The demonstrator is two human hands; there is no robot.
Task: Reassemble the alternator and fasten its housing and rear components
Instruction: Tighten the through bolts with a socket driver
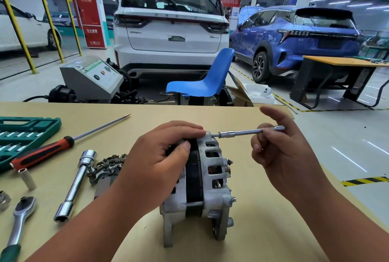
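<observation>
Right up close, the alternator [197,188] stands on its mounting ears on the tan table [263,230]. The left hand [160,156] curls over its top and grips the housing. The right hand [280,152] pinches a slim socket extension [248,132], held level with its tip at the rear housing's top ear. To the left lie a ratchet [21,217], a tube socket wrench [73,186] and a red-handled screwdriver [42,153]. Beyond the table are a blue chair [208,78] and a white car [170,30].
</observation>
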